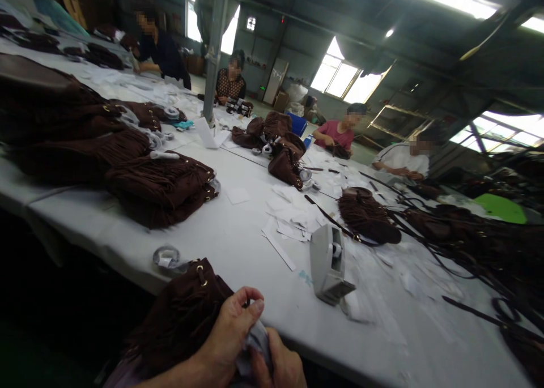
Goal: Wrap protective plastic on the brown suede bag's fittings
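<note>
At the table's near edge lies a dark brown fringed bag [178, 311] with gold eyelets, partly beneath my left forearm. My left hand [229, 325] is closed in a pinch in front of the bag, thumb and forefinger tips together. Just to its right, my right hand [283, 362] has its fingers wrapped round a piece of pale grey wrapping [257, 342], whose lower part is hidden by the fingers. The wrapping also touches my left hand; what the left fingertips pinch is too small to make out. A wrapped ring-shaped bundle [166, 256] rests beside the bag's top.
A grey tape dispenser [327, 263] stands to the right on the white table [255, 252]. Brown fringed bags [161, 187] are piled left, with another bag [361, 212] beyond the dispenser. Paper scraps [293, 218] and dark straps lie around. Several people work across the table.
</note>
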A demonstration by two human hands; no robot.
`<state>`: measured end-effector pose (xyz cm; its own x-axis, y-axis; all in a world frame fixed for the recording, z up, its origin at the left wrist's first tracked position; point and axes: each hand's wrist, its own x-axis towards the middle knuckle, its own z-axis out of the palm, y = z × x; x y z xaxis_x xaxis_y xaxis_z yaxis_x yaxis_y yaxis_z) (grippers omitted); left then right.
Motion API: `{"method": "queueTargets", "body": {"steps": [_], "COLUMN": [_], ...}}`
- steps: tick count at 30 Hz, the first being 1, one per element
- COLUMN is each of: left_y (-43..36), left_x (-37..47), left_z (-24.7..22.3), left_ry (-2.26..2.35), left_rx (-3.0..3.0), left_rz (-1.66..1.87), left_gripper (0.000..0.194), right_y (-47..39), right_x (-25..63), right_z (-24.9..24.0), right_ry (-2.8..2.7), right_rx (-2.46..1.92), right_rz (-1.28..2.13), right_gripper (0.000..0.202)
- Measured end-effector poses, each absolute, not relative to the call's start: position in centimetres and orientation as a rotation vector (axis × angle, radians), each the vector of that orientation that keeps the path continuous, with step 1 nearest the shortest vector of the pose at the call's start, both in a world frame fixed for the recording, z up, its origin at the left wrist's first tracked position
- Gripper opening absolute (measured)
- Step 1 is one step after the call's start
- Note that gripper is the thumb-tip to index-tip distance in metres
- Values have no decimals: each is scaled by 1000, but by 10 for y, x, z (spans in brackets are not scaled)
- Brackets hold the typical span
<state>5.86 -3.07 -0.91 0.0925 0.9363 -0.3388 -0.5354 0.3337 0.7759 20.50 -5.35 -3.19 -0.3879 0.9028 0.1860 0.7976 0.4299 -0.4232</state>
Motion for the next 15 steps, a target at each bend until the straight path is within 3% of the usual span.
{"method": "queueTargets", "body": {"steps": [3,7,11,15], "left_y": [-27,-27,-27,-22], "left_x": [43,27,38,57], "left_z": [2,17,15,10], "left_ry": [973,947,851,847], "left_rx": [990,1458,1096,649], "left_rz": [972,756,914,1170], "left_gripper": [38,27,29,37], "right_y": [-50,-43,-39,-37], "right_x": [207,202,193,190], "right_z": [-29,-10,12,24], "right_ry": [-2407,-2407,-2134,-1885], "right_rx": [-1380,-1229,-1283,-1471], "right_rz": [376,675,1045,1162], "right_gripper": [53,40,31,25]}}
